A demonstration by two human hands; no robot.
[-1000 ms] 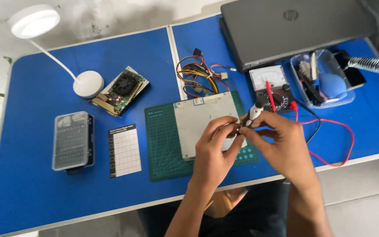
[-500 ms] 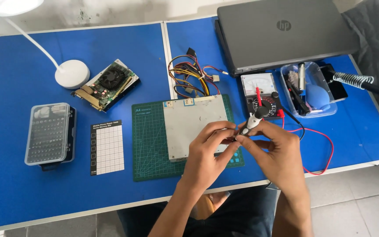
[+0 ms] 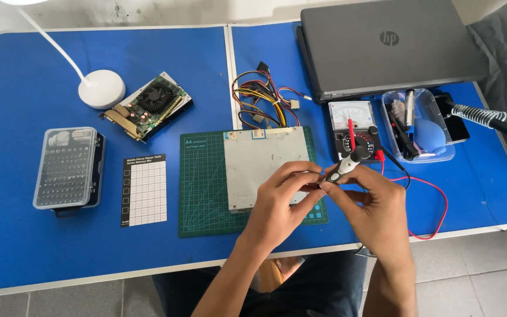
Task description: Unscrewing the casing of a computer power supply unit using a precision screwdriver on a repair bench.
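Note:
My right hand (image 3: 374,205) holds a small grey-and-black screwdriver (image 3: 347,164) by its handle, tilted up to the right. My left hand (image 3: 286,196) pinches the tool's lower tip with its fingertips; what is at the tip is hidden by the fingers. Both hands meet above the right edge of a flat silver metal box (image 3: 262,161). The box lies on a green cutting mat (image 3: 203,191), and a bundle of coloured wires (image 3: 262,97) leaves it at the back.
On the blue table (image 3: 30,252): an analog multimeter (image 3: 353,120) with red lead (image 3: 438,202), closed grey laptop (image 3: 382,47), plastic tray (image 3: 421,126) with a blue blower, soldering iron stand (image 3: 479,114), graphics card (image 3: 148,105), lamp base (image 3: 101,88), bit case (image 3: 68,167), gridded screw mat (image 3: 146,191).
The camera view has shifted, so the table sits differently in frame. My hands stay joined at the screwdriver's tip over the metal box, with only small finger movements.

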